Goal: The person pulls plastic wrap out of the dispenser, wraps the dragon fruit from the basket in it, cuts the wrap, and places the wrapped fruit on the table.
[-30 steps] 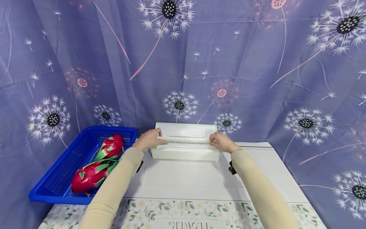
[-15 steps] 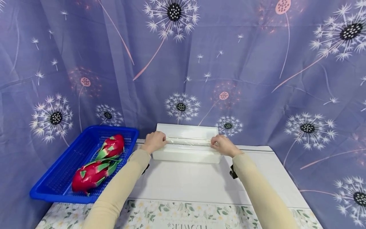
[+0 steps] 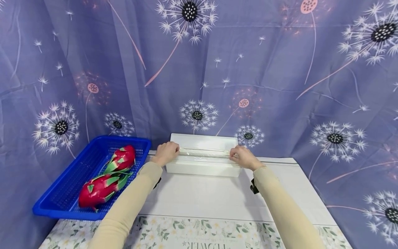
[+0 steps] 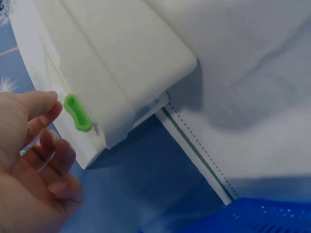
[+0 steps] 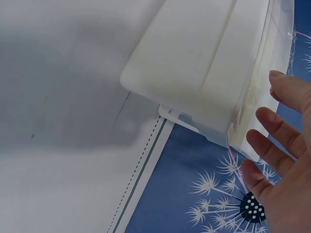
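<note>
**Hands at both ends of a cling-film dispenser**

Head view: long white plastic cling-film dispenser box (image 3: 203, 162) at the far edge of the white table (image 3: 217, 197), lid raised behind, clear roll of film (image 3: 203, 153) lying across the top. Left hand (image 3: 167, 152) at the left end of the roll, right hand (image 3: 245, 157) at the right end, both in cream sleeves. Fingers curled over the roll ends from this angle, but actual grip too small to confirm.

Left wrist view: much closer. Left fingers (image 4: 48, 145) loosely bent, thumb tip just beside a small green slider tab (image 4: 77, 112) on the box end; a fold of clear film near the fingertips, contact not certain. Tab not visible from the head.

Right wrist view: right fingers (image 5: 272, 131) spread and relaxed, beside the right end of the box, close to the film edge, no clear pinch. Grey stitched border of the table cover visible beneath, plus dandelion print on blue cloth.

Only in the head view: blue plastic mesh basket (image 3: 77, 162) at far left, well apart from the box, holding two pink-and-green dragon fruits (image 3: 107, 178). Blue dandelion curtain (image 3: 280, 69) behind everything.
</note>
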`<state>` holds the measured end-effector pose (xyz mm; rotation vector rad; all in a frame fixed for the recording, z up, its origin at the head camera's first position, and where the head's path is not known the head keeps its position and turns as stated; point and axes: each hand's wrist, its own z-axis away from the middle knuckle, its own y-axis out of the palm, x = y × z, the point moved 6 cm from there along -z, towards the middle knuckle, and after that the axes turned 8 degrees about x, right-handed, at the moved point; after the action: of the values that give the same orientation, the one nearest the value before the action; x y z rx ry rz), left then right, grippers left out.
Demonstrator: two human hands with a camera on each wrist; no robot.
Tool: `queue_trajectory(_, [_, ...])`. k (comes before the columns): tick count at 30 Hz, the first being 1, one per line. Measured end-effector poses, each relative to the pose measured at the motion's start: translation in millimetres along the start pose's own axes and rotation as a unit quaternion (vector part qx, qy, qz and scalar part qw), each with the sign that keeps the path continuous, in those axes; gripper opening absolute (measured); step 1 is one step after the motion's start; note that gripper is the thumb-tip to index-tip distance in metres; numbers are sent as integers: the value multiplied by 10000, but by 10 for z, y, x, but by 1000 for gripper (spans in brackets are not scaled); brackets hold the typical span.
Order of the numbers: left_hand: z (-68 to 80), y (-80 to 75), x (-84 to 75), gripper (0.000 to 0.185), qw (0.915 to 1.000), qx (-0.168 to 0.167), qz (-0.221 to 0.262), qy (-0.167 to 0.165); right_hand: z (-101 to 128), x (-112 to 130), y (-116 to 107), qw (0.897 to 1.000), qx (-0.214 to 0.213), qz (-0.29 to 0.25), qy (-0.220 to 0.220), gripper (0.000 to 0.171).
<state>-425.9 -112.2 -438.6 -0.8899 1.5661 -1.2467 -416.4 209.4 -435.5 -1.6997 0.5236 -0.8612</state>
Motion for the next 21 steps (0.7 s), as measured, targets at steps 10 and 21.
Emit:
queue_trajectory(10, [11,-61,31,29,9999,81,54,-41,-4,-17,4,9999,-76,85,-60,4])
queue_trajectory(21, [106,-244,210,19,9961,-92,844,222,1,-38,-68,9988,-399,-48,294,2])
